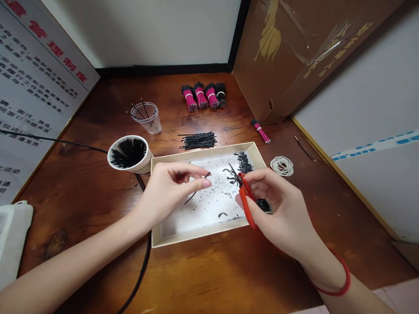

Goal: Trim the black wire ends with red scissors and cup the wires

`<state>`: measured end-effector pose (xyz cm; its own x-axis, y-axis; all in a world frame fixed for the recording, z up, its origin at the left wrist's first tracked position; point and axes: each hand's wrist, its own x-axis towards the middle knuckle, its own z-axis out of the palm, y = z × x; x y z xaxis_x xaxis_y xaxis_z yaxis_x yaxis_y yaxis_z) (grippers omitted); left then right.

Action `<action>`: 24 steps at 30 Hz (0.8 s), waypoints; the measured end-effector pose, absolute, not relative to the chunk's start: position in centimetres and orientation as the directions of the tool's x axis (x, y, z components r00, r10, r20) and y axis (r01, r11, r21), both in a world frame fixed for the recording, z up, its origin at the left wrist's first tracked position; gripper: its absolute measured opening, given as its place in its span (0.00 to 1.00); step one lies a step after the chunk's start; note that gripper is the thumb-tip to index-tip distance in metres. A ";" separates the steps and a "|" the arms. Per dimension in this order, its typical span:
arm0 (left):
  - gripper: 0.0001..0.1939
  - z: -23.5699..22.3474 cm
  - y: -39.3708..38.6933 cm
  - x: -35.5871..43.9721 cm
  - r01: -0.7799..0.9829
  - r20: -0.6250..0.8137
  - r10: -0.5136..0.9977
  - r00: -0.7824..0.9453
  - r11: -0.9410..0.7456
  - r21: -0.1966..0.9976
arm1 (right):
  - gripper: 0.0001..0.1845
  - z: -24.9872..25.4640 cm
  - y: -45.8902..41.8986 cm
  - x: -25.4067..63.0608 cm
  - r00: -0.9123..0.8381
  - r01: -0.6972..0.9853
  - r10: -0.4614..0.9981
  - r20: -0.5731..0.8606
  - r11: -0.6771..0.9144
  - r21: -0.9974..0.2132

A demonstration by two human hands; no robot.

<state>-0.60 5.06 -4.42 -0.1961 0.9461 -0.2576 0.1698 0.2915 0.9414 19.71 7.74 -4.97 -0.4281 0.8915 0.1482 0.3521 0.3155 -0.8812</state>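
Observation:
My left hand (170, 185) pinches a thin black wire (196, 193) between thumb and fingers over a shallow cream tray (196, 235). My right hand (278, 205) is closed around red-handled cutters (246, 198), whose dark tip points up and left toward the wire. The tray floor is white and littered with tiny black wire scraps (244, 162), piled thickest at its far right corner.
A paper cup of black wires (129, 153), a clear plastic cup (147, 117), a loose black wire bundle (199, 140), several pink-and-black tied bundles (203, 96), one small pink bundle (261, 131), white rubber bands (282, 165), a black cable (140, 266) and a cardboard box (294, 52).

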 end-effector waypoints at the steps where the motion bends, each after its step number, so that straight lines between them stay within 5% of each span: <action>1: 0.09 -4.3 5.0 -0.5 0.164 -0.249 0.944 -0.216 0.287 0.944 | 0.10 -4.8 7.6 19.6 -0.444 0.358 0.886 0.134 0.312 -0.880; 13: 0.04 -3.9 4.0 -0.2 -0.135 -0.339 0.922 -0.186 0.318 0.939 | 0.07 -4.9 7.5 19.4 -0.405 0.346 0.912 0.061 0.214 -0.914; 20: 0.03 -3.5 3.7 -0.2 -0.091 -0.334 0.927 -0.170 0.323 0.942 | 0.04 -4.9 7.8 19.9 -0.405 0.217 0.913 0.051 0.151 -0.965; 24: 0.02 -3.4 3.5 0.0 -0.012 -0.314 0.938 -0.151 0.315 0.949 | 0.15 -5.8 8.1 20.4 -0.544 0.020 0.839 0.021 0.038 -0.999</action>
<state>0.02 3.49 -3.42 -0.1506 0.9375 -0.3136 -0.0121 0.3155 0.9489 20.35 8.07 -5.82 -0.5440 0.8388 0.0205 0.0204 0.0377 -0.9991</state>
